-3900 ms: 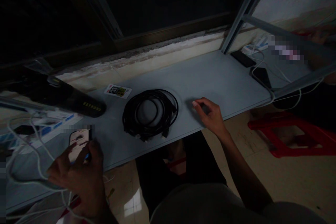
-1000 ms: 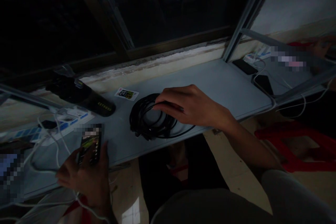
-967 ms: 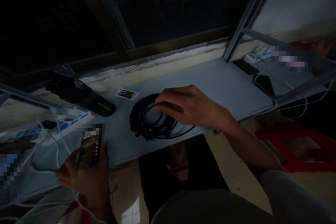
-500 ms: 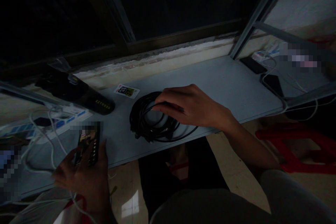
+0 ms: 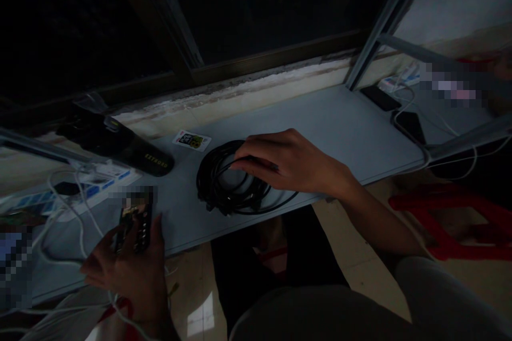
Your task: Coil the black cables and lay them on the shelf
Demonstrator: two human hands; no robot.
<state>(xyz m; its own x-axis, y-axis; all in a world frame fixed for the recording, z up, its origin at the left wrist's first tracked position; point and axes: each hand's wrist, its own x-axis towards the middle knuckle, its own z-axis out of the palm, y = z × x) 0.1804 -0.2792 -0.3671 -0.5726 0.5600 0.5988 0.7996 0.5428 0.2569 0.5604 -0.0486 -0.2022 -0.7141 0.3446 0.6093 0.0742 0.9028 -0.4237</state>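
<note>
On the pale table [image 5: 312,122] lies a coil of black cable [image 5: 208,178]. My right hand [image 5: 280,160] is over the coil's right side, thumb and fingers pinched on a strand of it. To the left, a phone [image 5: 144,226] with a lit screen rests on the table. Spread across its lower part is my left hand [image 5: 126,266], fingers apart and touching or just above the screen; which of the two I cannot tell. White cables [image 5: 82,229] run beside and under the left wrist.
A black bottle [image 5: 140,146] stands behind the phone, with a small printed packet [image 5: 192,140] to its right. Power strips [image 5: 92,189] lie at the left. Dark devices [image 5: 380,98] and white wires are at the right. A red stool [image 5: 452,208] stands on the floor, right.
The view has shifted slightly. Both hands keep almost the same places, with the right still pinching the cable; the left fingers have moved a little over the phone.
</note>
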